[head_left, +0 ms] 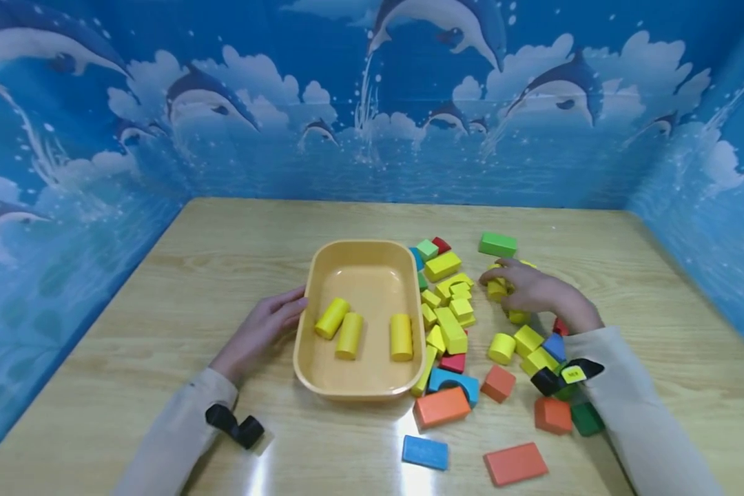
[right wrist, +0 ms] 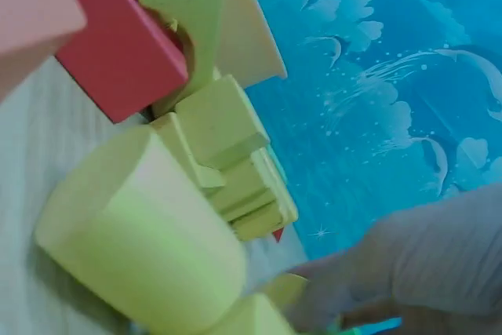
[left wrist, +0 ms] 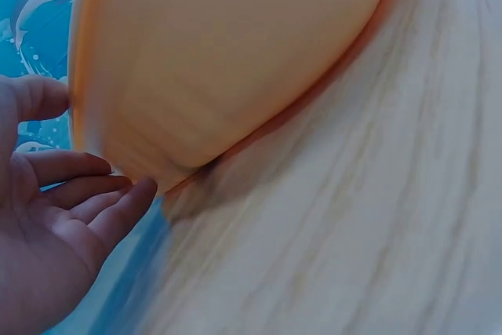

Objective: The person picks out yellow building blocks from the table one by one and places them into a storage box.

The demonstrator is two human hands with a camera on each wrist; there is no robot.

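Note:
A tan plastic bin point(head_left: 366, 275) stands mid-table with three yellow cylinders point(head_left: 349, 336) lying in it. My left hand point(head_left: 266, 327) touches the bin's left side, its fingers loosely extended; in the left wrist view the fingertips point(left wrist: 145, 194) meet the outer wall. To the right of the bin, my right hand point(head_left: 533, 289) bends its fingers around a yellow block point(head_left: 496, 291) among other yellow pieces. That block's full shape is hidden by the hand. In the right wrist view a large yellow cylinder point(right wrist: 141, 233) lies close to the hand point(right wrist: 392, 272).
Several yellow blocks point(head_left: 451, 331) crowd the bin's right wall. A green block point(head_left: 498, 244) lies behind the right hand. Nearer the front are a blue arch point(head_left: 452, 383), orange blocks point(head_left: 441, 408), a blue block point(head_left: 425, 452) and a red block point(head_left: 516, 463). Dolphin-printed cloth point(head_left: 372, 165) encloses the table.

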